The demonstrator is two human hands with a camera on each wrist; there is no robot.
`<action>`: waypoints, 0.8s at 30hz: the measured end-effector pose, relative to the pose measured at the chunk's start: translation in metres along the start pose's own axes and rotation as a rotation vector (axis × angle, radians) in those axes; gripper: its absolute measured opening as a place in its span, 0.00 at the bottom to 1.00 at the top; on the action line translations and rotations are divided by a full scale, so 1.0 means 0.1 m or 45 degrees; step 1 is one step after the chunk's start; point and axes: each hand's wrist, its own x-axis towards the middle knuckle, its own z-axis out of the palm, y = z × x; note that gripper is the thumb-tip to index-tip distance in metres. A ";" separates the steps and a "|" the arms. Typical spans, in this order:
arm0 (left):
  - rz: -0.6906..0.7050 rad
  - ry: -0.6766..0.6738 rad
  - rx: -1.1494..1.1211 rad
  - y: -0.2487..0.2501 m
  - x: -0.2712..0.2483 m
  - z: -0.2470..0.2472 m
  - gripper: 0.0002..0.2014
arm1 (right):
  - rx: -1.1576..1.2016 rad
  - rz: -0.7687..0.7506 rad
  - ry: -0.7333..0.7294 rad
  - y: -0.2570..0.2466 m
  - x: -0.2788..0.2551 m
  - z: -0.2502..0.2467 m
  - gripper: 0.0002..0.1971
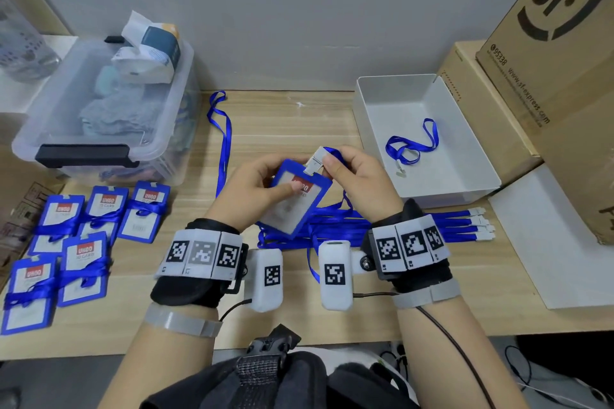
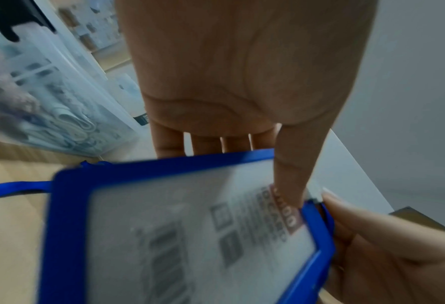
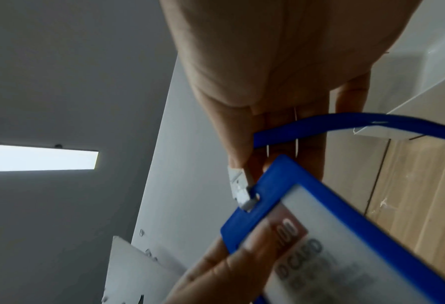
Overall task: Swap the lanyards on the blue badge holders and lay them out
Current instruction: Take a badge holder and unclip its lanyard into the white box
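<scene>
Blue plastic frames the five finished badge holders (image 1: 79, 242) we see near the desk's (image 1: 285, 129) left edge, each wrapped in its ribbon, in front of a clear storage bin (image 1: 106, 103). Above the middle of the desk, our left hand (image 1: 252, 189) grips the badge holder (image 1: 295, 199), thumb pressed on its clear face and fingers behind. It looks light and stiff, best held by the rim so the window does not smear or flex. Our right hand (image 1: 358, 176) pinches the white plastic clip (image 1: 315, 161), which sits in the holder's top slot; whether it is latched we cannot tell. The lanyard (image 1: 335, 153) trails limp and slippery, so the clip is the sure hold. More lanyards (image 1: 432, 226) lie under our right wrist, one in the white tray (image 1: 392, 83) by the right edge.
</scene>
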 end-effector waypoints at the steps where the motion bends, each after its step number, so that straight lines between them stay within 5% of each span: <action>1: 0.007 0.006 0.022 0.00 0.00 0.03 0.10 | -0.011 -0.009 0.001 0.00 0.00 0.03 0.05; 6: 0.025 0.005 0.021 0.01 0.01 0.11 0.06 | -0.043 -0.111 0.113 0.01 0.02 0.13 0.10; 10: -0.030 0.117 -0.011 0.01 0.01 0.11 0.03 | -0.411 -0.295 0.320 0.03 0.03 0.16 0.07; 24: -0.045 0.043 -0.018 -0.01 0.02 0.11 0.07 | -0.617 -0.350 0.299 0.11 0.01 0.13 0.05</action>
